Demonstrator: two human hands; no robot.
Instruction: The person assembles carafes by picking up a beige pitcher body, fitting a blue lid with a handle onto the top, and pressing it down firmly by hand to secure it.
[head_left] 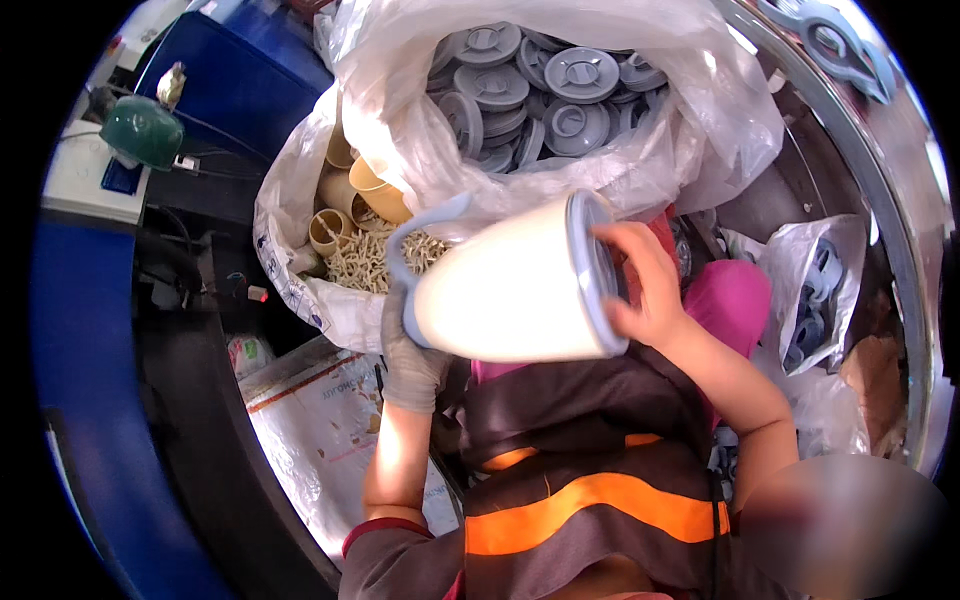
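I hold a cream pitcher point(505, 285) on its side in front of my lap, its grey-blue handle point(405, 245) toward the upper left. My left hand point(410, 350), in a grey glove, is closed round the base end. At the other end my bare right hand point(645, 285) grips the grey-blue lid point(598, 260), which sits in the pitcher's mouth. Part of the lid is hidden by my fingers. Just beyond the pitcher, a large clear plastic bag point(385, 110) holds many round grey lids point(580, 75) of a similar shape.
A white sack point(285, 250) at the left holds cream cups point(330, 230) and beige shavings point(370, 260). A smaller bag point(845, 260) of grey-blue parts lies at the right by a curved metal edge point(905, 200). Left are a carton point(310, 430), blue cabinets point(90, 330) and a green lamp point(142, 132).
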